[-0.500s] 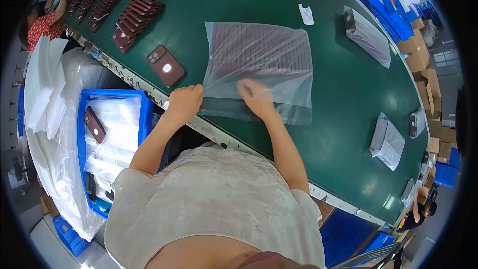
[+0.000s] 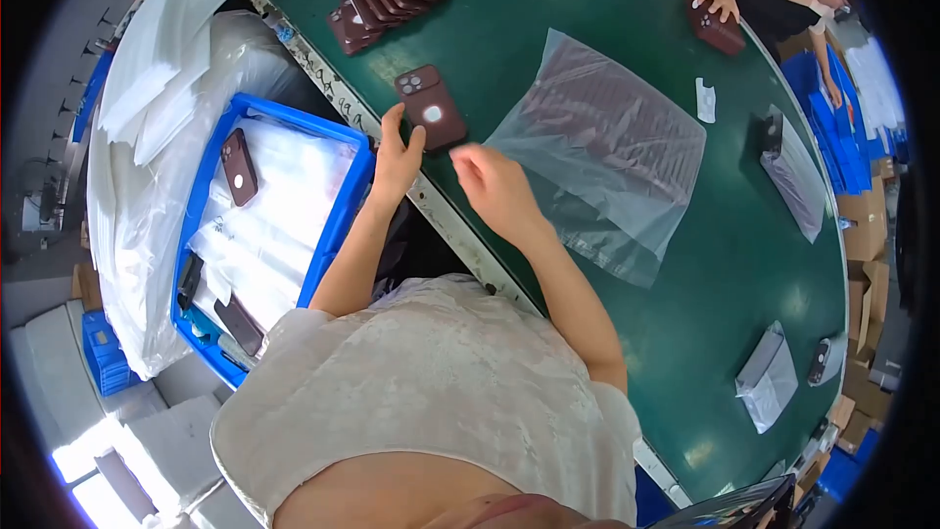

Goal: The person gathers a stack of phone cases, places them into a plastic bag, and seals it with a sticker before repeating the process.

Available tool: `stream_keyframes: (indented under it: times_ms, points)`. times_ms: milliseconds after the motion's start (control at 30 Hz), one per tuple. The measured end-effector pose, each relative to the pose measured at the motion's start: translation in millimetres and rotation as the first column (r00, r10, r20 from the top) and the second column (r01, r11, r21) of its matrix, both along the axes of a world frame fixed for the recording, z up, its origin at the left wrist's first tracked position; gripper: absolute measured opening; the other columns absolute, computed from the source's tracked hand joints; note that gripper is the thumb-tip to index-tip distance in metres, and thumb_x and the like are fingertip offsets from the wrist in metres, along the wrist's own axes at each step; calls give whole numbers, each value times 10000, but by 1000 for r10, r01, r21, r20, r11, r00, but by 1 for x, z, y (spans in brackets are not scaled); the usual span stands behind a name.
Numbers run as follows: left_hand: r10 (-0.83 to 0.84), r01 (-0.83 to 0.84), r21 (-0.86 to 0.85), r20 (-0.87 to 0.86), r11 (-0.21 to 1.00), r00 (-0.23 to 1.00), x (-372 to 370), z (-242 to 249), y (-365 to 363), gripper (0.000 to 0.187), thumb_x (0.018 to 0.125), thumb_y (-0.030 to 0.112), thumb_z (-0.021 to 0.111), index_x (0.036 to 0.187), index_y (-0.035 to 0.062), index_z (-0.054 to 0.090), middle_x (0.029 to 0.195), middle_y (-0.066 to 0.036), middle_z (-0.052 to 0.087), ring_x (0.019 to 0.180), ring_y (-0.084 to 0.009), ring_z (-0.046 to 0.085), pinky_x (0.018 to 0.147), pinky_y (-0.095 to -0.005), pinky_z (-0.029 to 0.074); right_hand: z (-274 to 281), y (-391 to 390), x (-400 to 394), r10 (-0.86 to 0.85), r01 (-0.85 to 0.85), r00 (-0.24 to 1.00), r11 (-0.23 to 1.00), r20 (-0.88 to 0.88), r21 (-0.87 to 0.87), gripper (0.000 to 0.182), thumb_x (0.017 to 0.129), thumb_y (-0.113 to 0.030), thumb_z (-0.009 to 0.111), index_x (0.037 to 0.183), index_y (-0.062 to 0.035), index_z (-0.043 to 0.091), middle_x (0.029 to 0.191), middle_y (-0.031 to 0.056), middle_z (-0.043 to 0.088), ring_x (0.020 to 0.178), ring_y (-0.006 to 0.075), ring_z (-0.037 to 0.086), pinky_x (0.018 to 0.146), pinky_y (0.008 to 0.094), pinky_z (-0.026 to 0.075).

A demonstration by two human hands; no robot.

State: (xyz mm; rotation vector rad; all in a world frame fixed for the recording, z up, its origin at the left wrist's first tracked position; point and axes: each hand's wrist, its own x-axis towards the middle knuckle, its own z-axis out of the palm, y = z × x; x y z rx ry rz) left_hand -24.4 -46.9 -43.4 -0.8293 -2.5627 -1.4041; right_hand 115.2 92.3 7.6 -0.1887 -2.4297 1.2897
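My left hand (image 2: pixel 399 152) is at the near edge of the green table, its thumb and fingers apart at the lower left corner of a dark maroon phone case (image 2: pixel 431 106). The case lies flat, with camera holes at its top and a bright round spot in the middle. Just right of it my right hand (image 2: pixel 490 186) hovers with curled fingers; whether it holds anything is hidden. Behind and right of that hand, a clear plastic bag (image 2: pixel 627 127) lies on the table with a row of maroon cases inside.
Stacked maroon cases (image 2: pixel 392 0) stand at the back left. A blue tray (image 2: pixel 362 162) with plastic bags sits left of me. Wrapped packs (image 2: pixel 795 176) (image 2: pixel 769 377) lie at right. Across the table, a co-worker's hand (image 2: pixel 720 0) rests on maroon cases.
Both hands have left the clear bag, and my left hand is now at the single case. The view has turned, shifting the table's contents. A co-worker now shows more at the upper right.
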Motion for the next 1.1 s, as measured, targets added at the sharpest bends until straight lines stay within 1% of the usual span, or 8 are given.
stream_keyframes:
  times_ms: [100,200,300,400,533,667,767,1100]
  points:
    - [-139,-233,478,622,847,770,-6,-14,4,523,953,95,580,1434,27,387,1346,-164,537,1182,-305,559,1082,-396,394,-34,-12,-64,-253,327,929,902,-270,282,475,871,-123,666,1288,36,505,1184,232,614,1032,404,614,841,452,508]
    - [-210,-381,527,753,760,623,-8,-1,1,510,943,55,555,1427,34,395,1355,-145,527,1201,-290,544,1090,-402,387,-48,-17,-102,-352,312,930,907,102,282,603,842,-141,699,1341,74,438,1212,264,567,1065,432,576,878,463,493]
    - [-325,-393,561,788,728,523,-8,-4,-1,517,922,1,524,1424,38,406,1384,-135,502,1227,-276,529,1080,-393,396,-63,-14,-119,-341,354,934,922,102,-157,586,830,-156,702,1320,58,461,1151,256,566,1009,438,577,862,475,489]
    - [-445,-302,622,752,722,486,0,-12,-4,550,890,-67,488,1425,39,420,1433,-133,462,1258,-261,513,1053,-371,420,-35,-17,-73,-219,219,976,965,21,-144,471,836,-98,658,1256,43,499,1077,217,572,947,433,575,831,467,490]
    - [-760,172,750,580,639,294,23,1,1,508,863,-87,481,1352,49,504,1381,-107,510,1242,-235,524,1043,-362,427,11,6,40,-86,138,901,986,-426,93,362,757,-2,665,1108,-48,586,1120,122,634,1017,340,614,820,428,487]
    - [-552,499,247,250,831,796,55,43,40,469,848,-83,557,1287,82,555,1276,-112,584,1205,-241,557,1015,-367,440,3,41,136,-135,302,929,812,-343,499,390,703,-17,692,1079,-89,617,1168,84,649,1061,280,625,862,390,473]
    - [-422,323,-271,-578,907,699,81,62,79,397,825,-27,675,1198,92,606,1129,-86,627,1111,-258,583,951,-378,451,-11,42,152,-276,357,934,731,-226,582,346,734,-40,667,1072,-91,621,1192,85,646,1066,273,626,872,389,465]
    - [-668,684,-165,-462,711,583,58,59,117,179,817,60,727,987,79,675,822,-50,604,766,-270,578,683,-373,478,-32,54,119,-658,607,708,384,-255,695,272,818,-122,606,1089,-111,629,1341,137,571,1142,304,590,869,398,457]
